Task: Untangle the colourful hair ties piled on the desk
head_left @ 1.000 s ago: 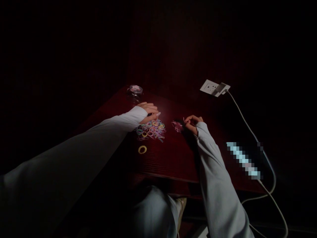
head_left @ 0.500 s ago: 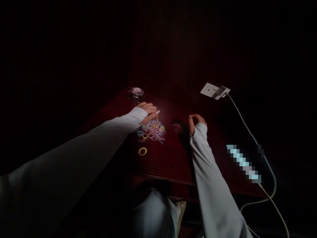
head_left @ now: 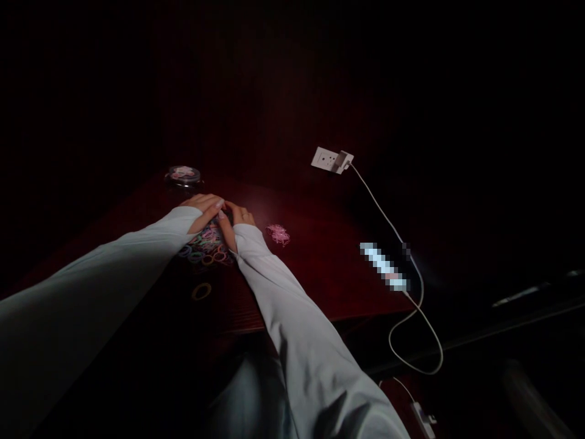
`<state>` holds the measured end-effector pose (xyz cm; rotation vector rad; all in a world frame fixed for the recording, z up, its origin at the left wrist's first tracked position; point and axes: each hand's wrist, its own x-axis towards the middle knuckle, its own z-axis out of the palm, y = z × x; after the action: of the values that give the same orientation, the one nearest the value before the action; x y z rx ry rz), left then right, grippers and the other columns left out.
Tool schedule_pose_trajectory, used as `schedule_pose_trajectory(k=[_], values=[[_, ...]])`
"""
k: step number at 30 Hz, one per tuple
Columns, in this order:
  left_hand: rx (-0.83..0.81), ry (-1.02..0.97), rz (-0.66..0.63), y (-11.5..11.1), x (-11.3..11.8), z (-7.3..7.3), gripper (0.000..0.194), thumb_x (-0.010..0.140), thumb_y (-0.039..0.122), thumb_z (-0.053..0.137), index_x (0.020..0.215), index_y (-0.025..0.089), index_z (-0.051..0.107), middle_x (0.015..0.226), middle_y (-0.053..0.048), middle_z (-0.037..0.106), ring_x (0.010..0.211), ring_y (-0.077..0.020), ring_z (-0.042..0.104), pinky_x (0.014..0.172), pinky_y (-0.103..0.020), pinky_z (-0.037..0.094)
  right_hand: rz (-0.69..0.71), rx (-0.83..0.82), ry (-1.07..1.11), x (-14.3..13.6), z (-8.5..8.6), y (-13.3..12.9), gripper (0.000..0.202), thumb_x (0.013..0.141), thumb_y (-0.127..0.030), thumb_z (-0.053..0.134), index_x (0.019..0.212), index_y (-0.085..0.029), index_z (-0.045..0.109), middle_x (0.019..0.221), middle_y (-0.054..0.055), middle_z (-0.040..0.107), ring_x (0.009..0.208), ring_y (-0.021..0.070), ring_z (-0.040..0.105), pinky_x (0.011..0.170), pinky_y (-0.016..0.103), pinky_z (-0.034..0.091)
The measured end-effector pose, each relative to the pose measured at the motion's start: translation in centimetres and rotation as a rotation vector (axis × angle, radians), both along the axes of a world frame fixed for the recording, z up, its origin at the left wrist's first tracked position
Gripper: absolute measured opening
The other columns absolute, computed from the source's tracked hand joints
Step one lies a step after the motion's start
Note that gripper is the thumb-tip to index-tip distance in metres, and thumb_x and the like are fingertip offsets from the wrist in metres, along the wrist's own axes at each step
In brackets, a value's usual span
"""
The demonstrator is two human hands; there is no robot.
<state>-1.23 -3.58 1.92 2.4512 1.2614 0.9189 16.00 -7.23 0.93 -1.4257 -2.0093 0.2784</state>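
A heap of many-coloured rubber bands and hair ties lies on the dark red table. My left hand rests over its far left side, fingers stretched and thumb pointing right. From the right, my right hand curves round the heap, its thumb apart from the fingers. The tips of both hands meet or nearly touch above the heap, hiding its far part. A smaller bunch of pink bands sits right of my right hand. Nearer to me lies a single yellow hair tie, in shadow.
Behind my left hand stands a clear round jar with pinkish things at its top. A wall socket holds a charger, whose white cable loops past a pixelated bright device on the table's right. Surroundings are very dark.
My right hand has moved left from beyond the pink bunch to the coloured heap, beside my left hand. The view has turned right, so things appear farther left.
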Motion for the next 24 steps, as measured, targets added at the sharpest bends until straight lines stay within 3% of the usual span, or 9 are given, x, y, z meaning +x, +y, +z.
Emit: schedule_pose_trajectory(k=[4, 8, 12, 15, 20, 24], values=[[-0.134, -0.079, -0.021, -0.5, 0.8, -0.4, 0.054, 0.109, 0.045, 0.024, 0.123, 0.014, 0.066, 0.135, -0.015, 0.072, 0.13, -0.0251, 0.059, 0.122, -0.035, 0.037, 0.027, -0.075, 0.043, 1.1, -0.3, 0.2, 0.046, 0.114, -0.042, 0.044, 0.157, -0.03, 0.054, 0.152, 0.008, 0.061, 0.138, 0.0245, 0.059, 0.123, 0.043, 0.049], [-0.253, -0.153, 0.0, -0.9, 1.2, -0.9, 0.058, 0.107, 0.055, 0.027, 0.121, 0.014, 0.066, 0.132, -0.012, 0.073, 0.124, -0.0256, 0.062, 0.117, -0.035, 0.044, 0.005, -0.09, 0.083, 1.2, -0.4, -0.3, 0.046, 0.114, -0.046, 0.041, 0.155, -0.03, 0.056, 0.15, 0.008, 0.062, 0.137, 0.0243, 0.062, 0.121, 0.042, 0.052], [-0.324, -0.204, 0.001, -1.0, 1.2, -1.2, 0.057, 0.106, 0.059, 0.03, 0.117, 0.019, 0.068, 0.125, -0.005, 0.077, 0.119, -0.0247, 0.064, 0.106, -0.032, 0.051, -0.008, -0.065, 0.089, 0.8, -0.6, -0.7, 0.046, 0.115, -0.046, 0.039, 0.154, -0.029, 0.057, 0.148, 0.01, 0.064, 0.134, 0.0249, 0.063, 0.118, 0.044, 0.055], [-0.331, -0.26, 0.005, -1.2, 1.4, -1.3, 0.06, 0.105, 0.06, 0.031, 0.12, 0.018, 0.07, 0.125, -0.006, 0.077, 0.121, -0.0266, 0.065, 0.109, -0.033, 0.05, -0.018, -0.06, 0.09, 0.8, -0.6, -0.6, 0.048, 0.116, -0.046, 0.036, 0.154, -0.026, 0.057, 0.148, 0.012, 0.064, 0.135, 0.0255, 0.062, 0.118, 0.044, 0.055], [-0.344, -0.332, 0.015, -1.7, 2.0, -1.4, 0.056, 0.102, 0.061, 0.037, 0.117, 0.022, 0.074, 0.135, -0.004, 0.077, 0.13, -0.028, 0.064, 0.122, -0.035, 0.041, -0.017, 0.004, -0.017, 2.0, 1.0, -1.1, 0.038, 0.114, -0.034, 0.045, 0.145, -0.024, 0.064, 0.147, 0.013, 0.065, 0.133, 0.0248, 0.061, 0.117, 0.042, 0.052], [-0.294, -0.308, 0.001, -1.6, 2.1, -1.6, 0.061, 0.101, 0.069, 0.036, 0.115, 0.026, 0.077, 0.131, -0.004, 0.079, 0.128, -0.0277, 0.067, 0.122, -0.037, 0.043, -0.036, 0.106, -0.035, 3.4, 2.9, -3.7, 0.034, 0.113, -0.032, 0.048, 0.138, -0.026, 0.07, 0.142, 0.009, 0.068, 0.13, 0.0244, 0.06, 0.115, 0.041, 0.049]])
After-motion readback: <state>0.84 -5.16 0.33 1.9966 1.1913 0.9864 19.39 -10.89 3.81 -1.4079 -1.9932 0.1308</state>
